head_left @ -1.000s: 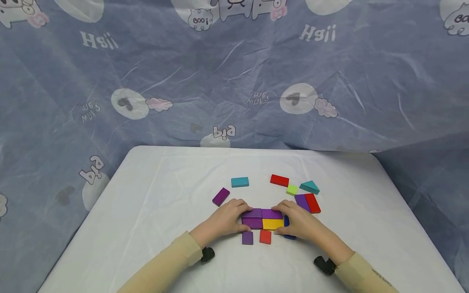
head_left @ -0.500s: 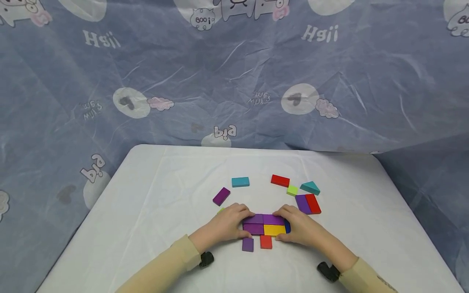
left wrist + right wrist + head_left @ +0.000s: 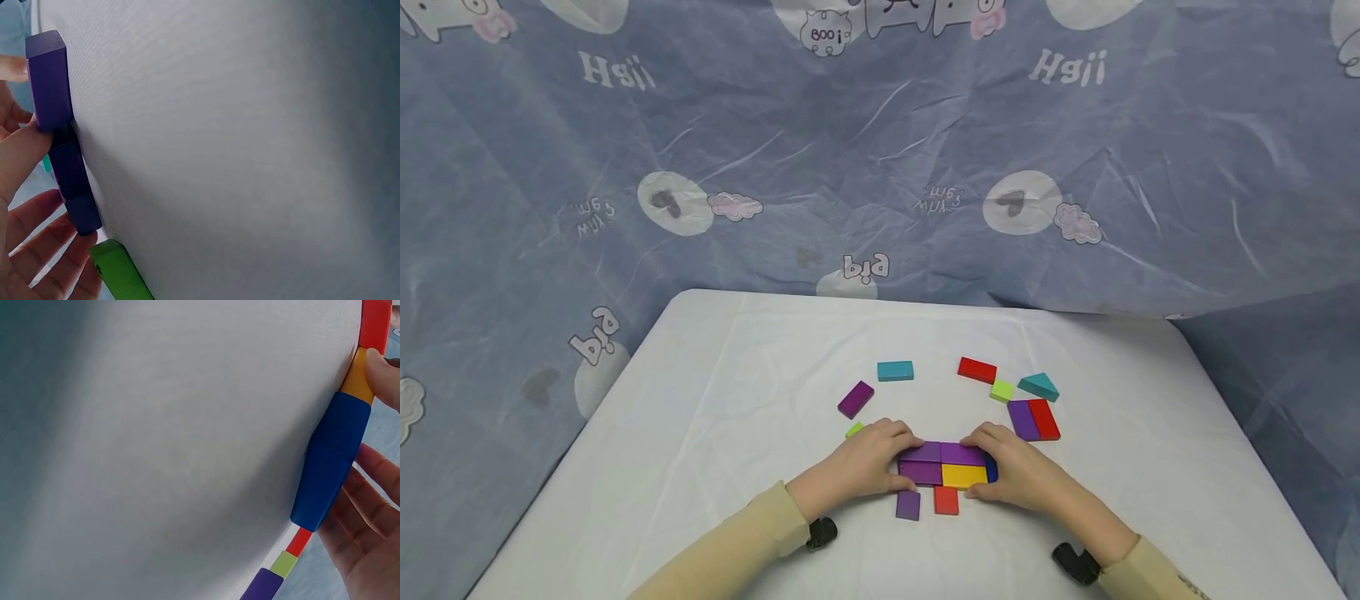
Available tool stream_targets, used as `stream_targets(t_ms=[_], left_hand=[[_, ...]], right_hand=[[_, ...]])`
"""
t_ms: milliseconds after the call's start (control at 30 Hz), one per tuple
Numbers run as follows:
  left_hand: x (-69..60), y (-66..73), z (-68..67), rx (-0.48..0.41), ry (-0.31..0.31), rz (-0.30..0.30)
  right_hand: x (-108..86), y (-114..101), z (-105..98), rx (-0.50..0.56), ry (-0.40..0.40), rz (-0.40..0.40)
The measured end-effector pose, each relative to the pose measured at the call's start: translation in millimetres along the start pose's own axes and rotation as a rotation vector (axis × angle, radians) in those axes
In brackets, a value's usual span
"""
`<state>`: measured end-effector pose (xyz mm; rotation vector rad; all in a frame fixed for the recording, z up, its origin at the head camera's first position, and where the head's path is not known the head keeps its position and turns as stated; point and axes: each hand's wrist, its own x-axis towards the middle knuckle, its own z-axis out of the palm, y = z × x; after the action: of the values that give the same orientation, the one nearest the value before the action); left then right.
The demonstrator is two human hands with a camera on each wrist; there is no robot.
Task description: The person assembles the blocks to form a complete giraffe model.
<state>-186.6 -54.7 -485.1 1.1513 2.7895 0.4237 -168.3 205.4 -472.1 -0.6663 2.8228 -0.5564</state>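
Observation:
Purple blocks [image 3: 920, 473] and a yellow block [image 3: 964, 476] lie edge to edge in a flat two-row group on the table. My left hand [image 3: 868, 460] grips the group's left end, thumb on the near side and fingers on the far side. From the right, my right hand [image 3: 1017, 465] holds the other end the same way, thumb by the yellow block. A dark blue block [image 3: 331, 462] stands against that right end, partly hidden by the hand in the head view. Below the group sit a small purple block [image 3: 907, 505] and a red block [image 3: 946, 501], touching its near edge.
Beyond the hands lie a teal block [image 3: 895, 371], a tilted purple block [image 3: 856, 400], a red block [image 3: 977, 370], a lime block [image 3: 1002, 391], a teal triangle [image 3: 1038, 386] and a purple-and-red pair [image 3: 1033, 420]. Another lime block [image 3: 120, 270] is beside my left hand.
Both hands and the block group between them have slid a little toward me, with the two small near blocks. A lime block has come into sight behind my left hand.

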Motion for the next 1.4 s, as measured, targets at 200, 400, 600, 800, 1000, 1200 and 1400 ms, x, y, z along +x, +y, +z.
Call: stream_targets(t_ms=[200, 400, 600, 800, 1000, 1200, 1400], left_hand=[[-3.4, -1.1, -1.0, -0.02, 0.006, 0.007], [-13.1, -11.2, -15.5, -0.169, 0.058, -0.074], [-26.0, -31.2, -33.0, -0.262, 0.162, -0.158], [-34.4, -42.8, -28.4, -0.234, 0.187, -0.134], [-36.6, -44.6, -23.4, -0.198, 0.174, -0.087], [-37.7, -44.6, -19.7, -0.185, 0.13, -0.079], [-39.7, -44.5, -12.3, -0.103, 0.111, -0.088]], right_hand=[[-0.4, 0, 2, 0.029, 0.002, 0.018], [-1.4, -1, 4, 0.038, 0.005, 0.035], [-4.9, 0, 3, 0.038, 0.01, 0.042], [-5.8, 0, 4, 0.045, 0.008, 0.04], [-4.3, 1, 2, 0.044, 0.003, 0.033], [-2.4, 2, 0, 0.037, 0.012, 0.018], [-2.6, 2, 2, 0.054, 0.002, 0.023]])
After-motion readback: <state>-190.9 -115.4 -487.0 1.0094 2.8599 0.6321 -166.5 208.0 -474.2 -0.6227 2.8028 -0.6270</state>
